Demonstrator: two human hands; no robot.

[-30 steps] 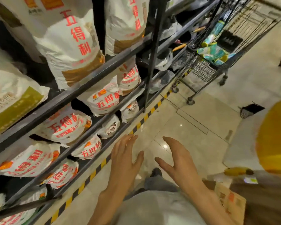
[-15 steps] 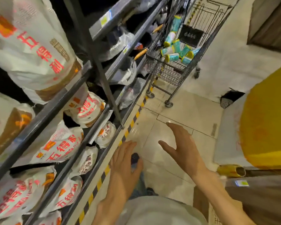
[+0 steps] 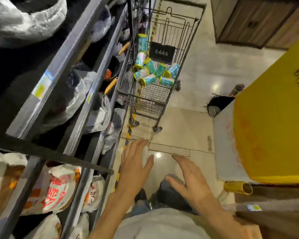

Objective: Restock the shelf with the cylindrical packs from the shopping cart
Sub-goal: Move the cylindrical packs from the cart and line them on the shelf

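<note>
Shopping cart (image 3: 160,94) now nearer; left hand (image 3: 134,167) and right hand (image 3: 191,180) stay spread, empty.

Bare forearms, no sleeves on left hand (image 3: 135,165) or right hand (image 3: 191,178); light grey top, blue jeans, dark shoes.
</note>
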